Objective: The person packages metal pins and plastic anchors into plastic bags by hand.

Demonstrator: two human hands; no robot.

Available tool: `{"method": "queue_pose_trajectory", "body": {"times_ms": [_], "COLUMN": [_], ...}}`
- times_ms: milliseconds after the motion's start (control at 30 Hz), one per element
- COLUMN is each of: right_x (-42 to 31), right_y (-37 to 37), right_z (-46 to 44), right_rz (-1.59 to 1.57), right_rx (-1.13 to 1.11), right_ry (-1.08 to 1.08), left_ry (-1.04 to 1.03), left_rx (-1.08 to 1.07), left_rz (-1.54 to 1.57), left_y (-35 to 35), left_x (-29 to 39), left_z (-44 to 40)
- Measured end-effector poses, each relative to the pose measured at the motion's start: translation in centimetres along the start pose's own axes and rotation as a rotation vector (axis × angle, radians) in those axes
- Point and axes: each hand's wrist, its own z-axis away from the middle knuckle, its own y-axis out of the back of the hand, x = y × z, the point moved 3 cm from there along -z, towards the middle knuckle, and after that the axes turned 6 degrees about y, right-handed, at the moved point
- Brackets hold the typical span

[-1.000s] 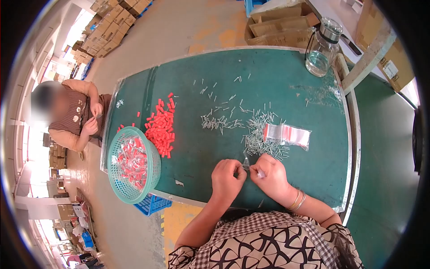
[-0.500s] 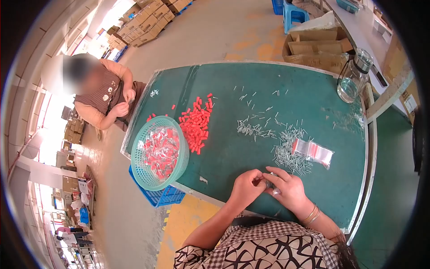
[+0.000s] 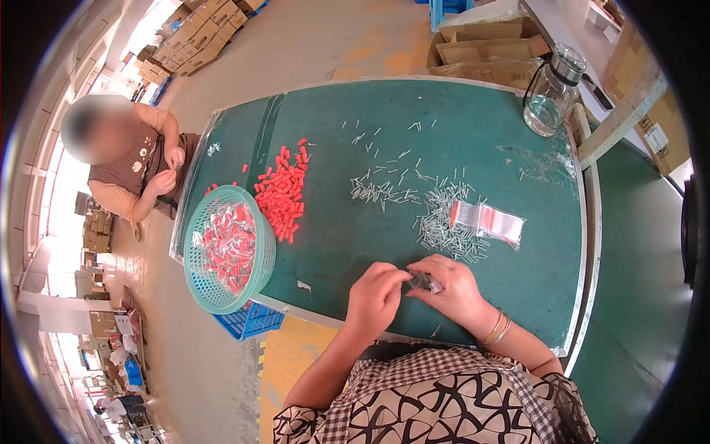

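A small clear plastic bag (image 3: 424, 282) is between my two hands above the near edge of the green table. My right hand (image 3: 455, 290) is closed around it, and its contents are hard to make out. My left hand (image 3: 375, 297) pinches the bag's left edge with thumb and fingertips. Just beyond my right hand lies a heap of thin silvery metal pins (image 3: 444, 226), with looser ones scattered further off. Flat clear zip bags with red strips (image 3: 488, 222) rest on the heap's right side.
Left on the green table (image 3: 333, 244) are red plastic plugs (image 3: 281, 194) and a mint basket (image 3: 265, 255) of filled bags. A blue crate (image 3: 251, 323) stands below. A glass bottle (image 3: 546, 103) is at the far right. Another person (image 3: 133, 159) sits at the left end.
The camera view has shifted, so the table sits further left and higher. My left fingers have drawn slightly away from my right hand, and more of the small bag shows between them.
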Motion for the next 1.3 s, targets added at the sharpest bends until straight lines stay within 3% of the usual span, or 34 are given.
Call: {"method": "queue_pose_trajectory", "body": {"times_ms": [67,167,500,733,833,933,1033,1100,1300], "right_x": [0.2,0.3,0.0,-0.3,0.2,0.6,0.7,1.2,2.4], "right_y": [-0.2,-0.3,-0.1,0.2,0.3,0.5,0.5,-0.1,-0.9], "right_z": [0.1,0.2,-0.2,-0.3,-0.1,0.0,-0.1,0.2,0.5], "right_rz": [-0.002,0.003,-0.094,-0.083,-0.149,-0.282,-0.327,-0.348,-0.355], "right_rx": [-0.032,-0.071,-0.153,-0.08,-0.069,-0.034,-0.023,-0.023,-0.035], "right_ry": [-0.01,-0.049,-0.116,-0.076,-0.098,-0.224,-0.269,-0.261,-0.261], "left_ry": [-0.129,-0.086,-0.284,-0.278,-0.133,-0.011,0.195,0.213,0.173], "left_rx": [-0.09,-0.182,-0.161,-0.163,-0.167,0.001,0.227,0.304,0.137], "left_rz": [-0.178,-0.271,-0.285,-0.207,0.036,0.146,-0.019,-0.159,-0.585], "left_y": [-0.3,-0.6,0.2,0.5,0.6,2.7,4.1,4.5,3.5], "left_x": [0.4,0.1,0.5,0.2,0.0,-0.5,-4.5,-7.8,-10.4], "left_z": [0.0,-0.2,-0.1,-0.5,-0.6,-2.1,-5.7,-8.8,-13.7]}}
